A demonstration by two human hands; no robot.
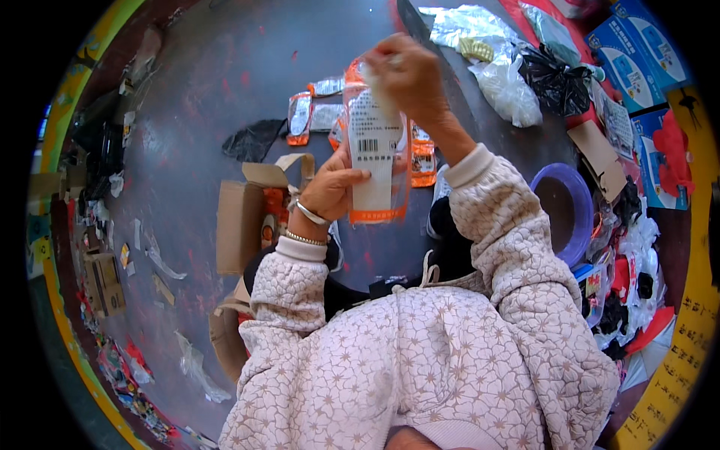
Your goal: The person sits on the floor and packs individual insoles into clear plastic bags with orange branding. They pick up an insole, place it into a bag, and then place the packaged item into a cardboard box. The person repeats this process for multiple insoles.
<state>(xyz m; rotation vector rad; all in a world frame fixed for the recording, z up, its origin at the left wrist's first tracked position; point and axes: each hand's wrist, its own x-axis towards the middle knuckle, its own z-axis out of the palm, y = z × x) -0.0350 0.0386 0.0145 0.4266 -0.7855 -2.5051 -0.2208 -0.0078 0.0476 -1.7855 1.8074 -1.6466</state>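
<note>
My left hand (330,187) grips the side of a long clear plastic packaging bag (373,191) with orange ends, white printed panel and barcode. It hangs upright in front of me, its thumb side facing me. My right hand (409,79) is raised at the bag's upper end, fingers curled in. Something pale shows under those fingers, blurred, and I cannot make out what it is. Behind the bag, several orange-and-silver packets (299,118) lie on the grey floor. An open cardboard box (238,229) with orange packets inside stands left of my left wrist.
A black plastic bag (255,140) lies left of the packets. At the right stands a purple basin (581,214). White plastic bags (510,94), a black bag (555,82) and blue printed boxes (637,56) crowd the upper right. Plastic scraps (199,367) and a small carton (103,283) lie left.
</note>
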